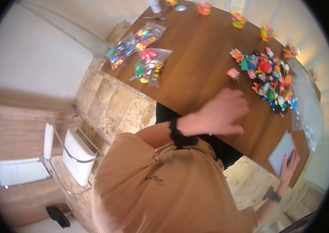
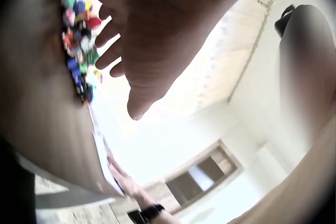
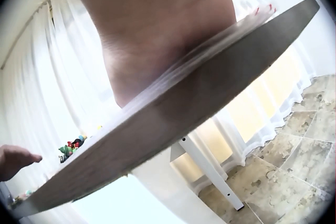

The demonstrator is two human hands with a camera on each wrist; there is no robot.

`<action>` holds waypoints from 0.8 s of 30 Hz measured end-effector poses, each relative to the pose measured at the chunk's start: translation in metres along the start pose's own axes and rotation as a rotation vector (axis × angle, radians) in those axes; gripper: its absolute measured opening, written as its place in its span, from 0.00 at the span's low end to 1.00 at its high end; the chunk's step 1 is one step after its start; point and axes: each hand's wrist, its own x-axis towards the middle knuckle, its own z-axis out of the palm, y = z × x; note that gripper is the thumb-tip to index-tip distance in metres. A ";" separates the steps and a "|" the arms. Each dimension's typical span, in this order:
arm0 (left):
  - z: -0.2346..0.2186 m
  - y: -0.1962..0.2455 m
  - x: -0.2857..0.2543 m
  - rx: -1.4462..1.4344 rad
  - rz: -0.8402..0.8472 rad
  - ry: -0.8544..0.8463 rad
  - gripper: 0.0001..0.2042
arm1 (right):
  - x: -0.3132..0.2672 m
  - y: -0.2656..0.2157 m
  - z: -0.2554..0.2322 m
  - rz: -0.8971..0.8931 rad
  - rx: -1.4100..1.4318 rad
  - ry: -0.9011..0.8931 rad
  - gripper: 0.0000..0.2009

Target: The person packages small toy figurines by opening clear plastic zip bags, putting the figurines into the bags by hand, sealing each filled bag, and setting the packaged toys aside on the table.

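Note:
My left hand (image 1: 223, 112) hovers over the near part of the wooden table, fingers spread and holding nothing. It is blurred in the head view, and in the left wrist view its fingers (image 2: 113, 50) and thumb stand apart in the air. Close beyond it lies a heap of small colorful toy figurines (image 1: 265, 66), with a pink one (image 1: 233, 73) set apart. At the table's right end, my right hand (image 1: 289, 165) rests flat on a thin stack of whitish plastic bags (image 1: 282, 151). The right wrist view shows its palm (image 3: 173, 40) on the stack at the table edge.
Zip bags of toys (image 1: 149, 66) lie at the left of the table (image 1: 195, 50). Clear cups with colorful contents (image 1: 238, 18) line the far edge. A large clear plastic sheet (image 1: 306, 97) lies beyond the figurines. A white chair-like piece (image 1: 78, 155) stands behind on the left.

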 end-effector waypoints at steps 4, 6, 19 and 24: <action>-0.071 -0.076 -0.087 0.472 -0.451 0.426 0.31 | 0.003 0.013 -0.011 -0.001 0.046 0.023 0.30; -0.093 -0.095 -0.119 0.634 -0.750 0.423 0.37 | 0.016 -0.002 -0.030 -0.015 0.024 0.087 0.29; -0.101 -0.142 -0.173 -0.561 -0.895 0.780 0.18 | 0.033 -0.275 -0.057 -0.238 0.660 -0.012 0.28; -0.077 -0.112 -0.162 -1.831 -0.493 0.937 0.24 | 0.044 -0.353 -0.047 -0.285 0.956 -0.250 0.29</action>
